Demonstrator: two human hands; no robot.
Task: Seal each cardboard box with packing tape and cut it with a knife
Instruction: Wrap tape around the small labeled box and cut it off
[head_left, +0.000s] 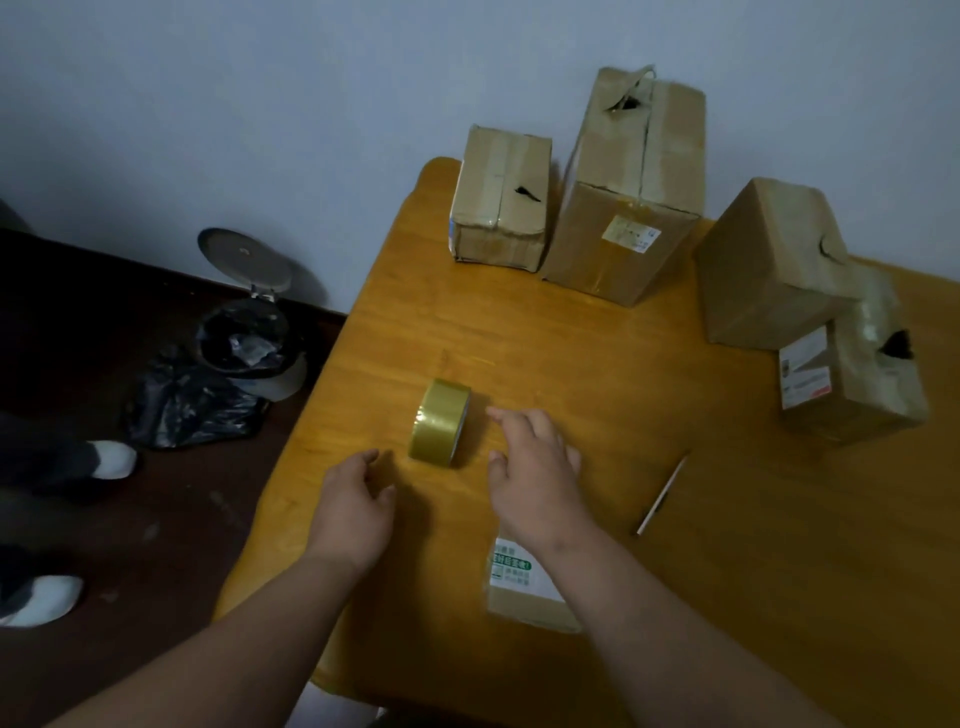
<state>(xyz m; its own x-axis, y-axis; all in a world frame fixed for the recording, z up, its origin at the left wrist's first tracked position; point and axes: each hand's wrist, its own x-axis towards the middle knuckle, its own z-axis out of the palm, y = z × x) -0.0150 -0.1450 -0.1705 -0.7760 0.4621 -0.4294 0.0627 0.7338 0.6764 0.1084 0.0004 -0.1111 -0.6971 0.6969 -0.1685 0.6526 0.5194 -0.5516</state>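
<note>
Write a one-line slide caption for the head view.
Both hands, left and right, flank an upright tape roll on a wooden table before five torn cardboard boxes.

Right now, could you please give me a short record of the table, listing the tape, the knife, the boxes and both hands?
tape roll: on edge on the table, between the hands, untouched
knife: flat on the table, right of the right hand
left hand: open, near the roll
right hand: open, beside the roll
small box: under the right forearm
other boxes: four along the far and right side, the tallest at the wall
</note>
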